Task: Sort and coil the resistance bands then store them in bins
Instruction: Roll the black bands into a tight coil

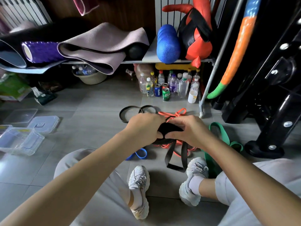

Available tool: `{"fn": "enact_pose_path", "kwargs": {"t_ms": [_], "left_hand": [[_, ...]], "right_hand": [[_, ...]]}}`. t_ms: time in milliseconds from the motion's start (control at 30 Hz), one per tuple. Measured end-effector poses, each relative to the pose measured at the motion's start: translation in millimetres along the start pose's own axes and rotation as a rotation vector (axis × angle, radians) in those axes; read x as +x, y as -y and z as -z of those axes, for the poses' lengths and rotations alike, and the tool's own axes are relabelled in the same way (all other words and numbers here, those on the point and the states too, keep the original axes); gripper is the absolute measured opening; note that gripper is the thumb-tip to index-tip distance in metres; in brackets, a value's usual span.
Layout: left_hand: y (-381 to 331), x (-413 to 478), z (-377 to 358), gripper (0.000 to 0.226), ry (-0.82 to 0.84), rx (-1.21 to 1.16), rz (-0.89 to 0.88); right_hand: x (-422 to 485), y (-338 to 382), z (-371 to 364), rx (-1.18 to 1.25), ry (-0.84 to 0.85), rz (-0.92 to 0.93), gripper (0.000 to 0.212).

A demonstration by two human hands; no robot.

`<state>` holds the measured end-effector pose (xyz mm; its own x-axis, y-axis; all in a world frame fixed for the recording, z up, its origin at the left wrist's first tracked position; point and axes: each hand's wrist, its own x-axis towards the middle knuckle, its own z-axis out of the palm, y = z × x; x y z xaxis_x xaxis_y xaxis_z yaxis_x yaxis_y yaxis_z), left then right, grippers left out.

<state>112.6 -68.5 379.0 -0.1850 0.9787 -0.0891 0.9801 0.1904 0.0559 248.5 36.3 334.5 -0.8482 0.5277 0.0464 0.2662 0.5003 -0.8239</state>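
Clear plastic bins (pixel 21 141) far left on the grey tile floor (pixel 91 111): four clear pieces counted, boxes and flat lids lying close together, well apart from the hands.

Blue band (pixel 138 154): one, flat on the tiles, below the left forearm.

Thin black band (pixel 124 115): one, lying in loose loops on the floor just beyond the left hand.

Left hand (pixel 145 128): fingers curled round one end of the wide black band (pixel 172 128), thumb pressed in at the front.

Wide black band: one, bunched into a small bundle between the two hands, held above the floor. One long loop of it hangs down from the bundle, its end between the two shoes (pixel 138 185).

Orange band (pixel 176 113): a tangle on the floor under and beyond the hands; cannot tell whether it is one band or more.

Right hand (pixel 192 131): fingers curled round the other end of the same bundle, thumb tip touching the left thumb.

Green band (pixel 218 132): one, wide, on the floor to the right of the right wrist, running back beside the right shoe.

Further back, under the shelf: a cluster of bottles (pixel 182 85) with three cans (pixel 157 90) in front.
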Motion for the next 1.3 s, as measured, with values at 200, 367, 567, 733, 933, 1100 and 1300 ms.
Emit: {"fn": "enact_pose_path", "kwargs": {"t_ms": [200, 367, 567, 733, 933, 1100, 1300], "left_hand": [[26.1, -7.8, 9.8, 0.03, -0.119, -0.673, 0.093], [32.1, -15.7, -0.1, 0.042, -0.228, -1.159, 0.134], [19.8, -23.4, -17.6, 0.033, -0.265, -1.369, 0.252], [16.9, -21.9, 2.6, 0.074, -0.207, -0.364, 0.019], [9.1, -8.4, 23.0, 0.056, -0.089, -0.062, -0.106], [28.5, -17.5, 34.1, 0.052, -0.303, -0.3, -0.025], [47.9, -21.6, 64.4, 0.052, -0.509, -0.369, 0.027]], "right_hand": [[-9.0, -11.2, 7.9, 0.381, 0.065, -0.022, 0.04], [-8.8, -5.7, 10.5, 0.629, -0.037, -0.029, 0.035], [-5.7, 3.5, 12.0, 0.522, -0.109, 0.017, 0.034], [-1.8, 5.9, 14.4, 0.287, 0.002, 0.019, 0.036], [3.7, 2.6, 12.1, 0.317, -0.033, -0.01, 0.037], [-7.7, -41.3, -7.7, 0.141, 0.142, -0.159, 0.022], [-26.0, -93.3, -55.7, 0.07, 0.14, -0.316, 0.02]]}}
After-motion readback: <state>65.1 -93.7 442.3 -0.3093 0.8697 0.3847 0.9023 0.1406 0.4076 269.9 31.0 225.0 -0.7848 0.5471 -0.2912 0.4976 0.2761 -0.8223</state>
